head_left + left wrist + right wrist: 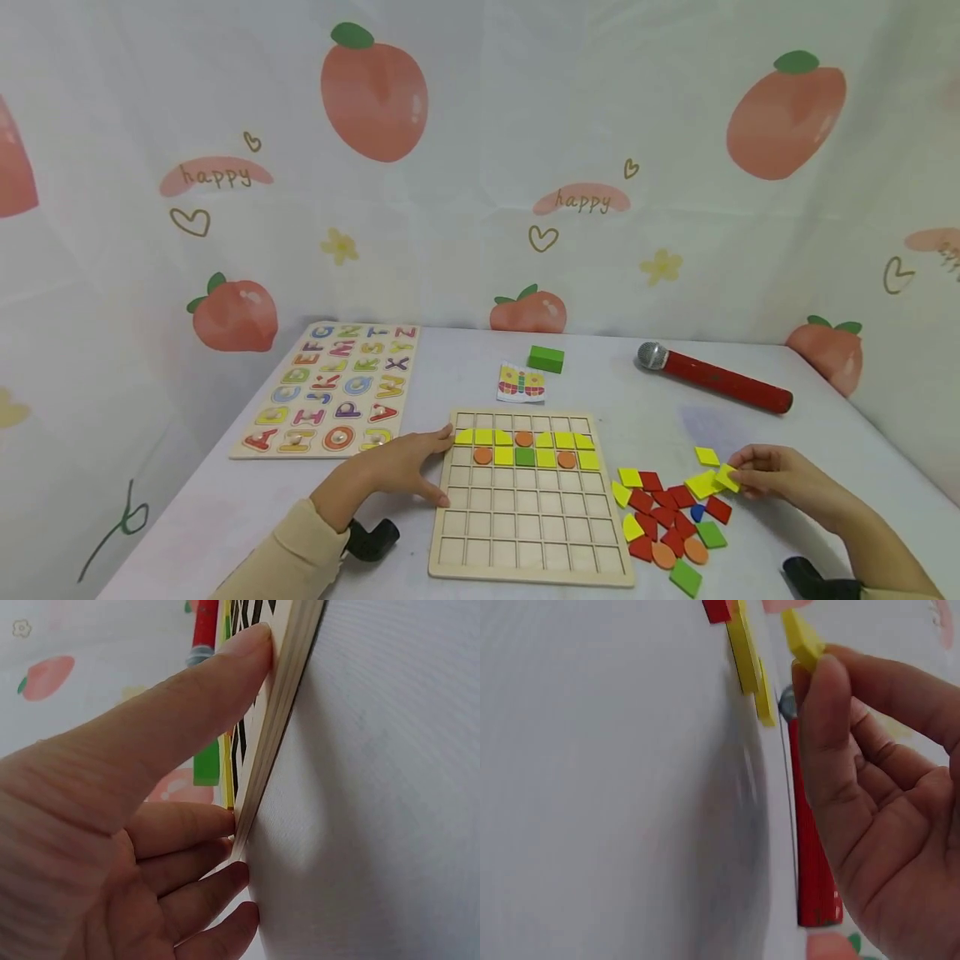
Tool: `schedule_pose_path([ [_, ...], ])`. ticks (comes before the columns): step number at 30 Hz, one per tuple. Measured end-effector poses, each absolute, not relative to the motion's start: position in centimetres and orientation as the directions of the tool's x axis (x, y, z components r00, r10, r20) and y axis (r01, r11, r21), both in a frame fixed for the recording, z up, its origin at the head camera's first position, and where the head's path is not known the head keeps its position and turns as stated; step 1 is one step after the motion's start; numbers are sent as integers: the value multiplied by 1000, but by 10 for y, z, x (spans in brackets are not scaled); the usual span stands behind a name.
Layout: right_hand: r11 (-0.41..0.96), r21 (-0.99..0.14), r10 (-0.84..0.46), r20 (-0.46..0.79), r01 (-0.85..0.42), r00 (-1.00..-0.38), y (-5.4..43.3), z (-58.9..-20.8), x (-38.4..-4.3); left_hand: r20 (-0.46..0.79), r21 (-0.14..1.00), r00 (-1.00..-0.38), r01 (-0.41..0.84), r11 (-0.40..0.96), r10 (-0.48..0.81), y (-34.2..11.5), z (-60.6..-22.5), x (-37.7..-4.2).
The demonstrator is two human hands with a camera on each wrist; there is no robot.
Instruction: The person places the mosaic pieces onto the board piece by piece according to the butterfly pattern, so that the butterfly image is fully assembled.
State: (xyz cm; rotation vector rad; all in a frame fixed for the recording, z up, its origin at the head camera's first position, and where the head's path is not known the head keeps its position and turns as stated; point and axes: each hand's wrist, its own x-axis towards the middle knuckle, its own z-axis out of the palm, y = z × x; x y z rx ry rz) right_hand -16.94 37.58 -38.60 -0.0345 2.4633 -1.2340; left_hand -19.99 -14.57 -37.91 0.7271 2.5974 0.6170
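Observation:
My left hand (401, 462) rests against the left edge of a wooden grid board (525, 529), its thumb and fingertips touching the rim. Two upper rows of the board bear yellow, orange and green tiles, and its lower cells are bare. Over on the right, my right hand (787, 483) pinches a yellow tile (802, 641) between thumb and forefinger, just above the table. Beneath and beside it lies a loose spread of red tiles (663, 498), with yellow, green and orange ones and a blue piece (697, 512) among them.
Behind the grid board lie a small butterfly pattern card (521, 383) and a green block (546, 359). A wooden alphabet puzzle board (337, 396) is at the left. Farther back on the right lies a red microphone (720, 379). A peach-printed cloth hangs behind the table.

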Motion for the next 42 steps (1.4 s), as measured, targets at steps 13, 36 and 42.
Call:
schedule_pose_path([
  [13,566,-823,-303,-249,36,-920,303,-373,-195,-229,485,-802,398,779,552,-144,-378,-200],
  [36,345,-931,-625,-134,-118,-769,135,-360,-239,-242,475,-809,383,792,536,-144,-380,-199],
  [42,341,-932,-646,-139,-121,-750,99,-368,-244,-250,473,-805,384,793,538,-145,-380,-200],
])
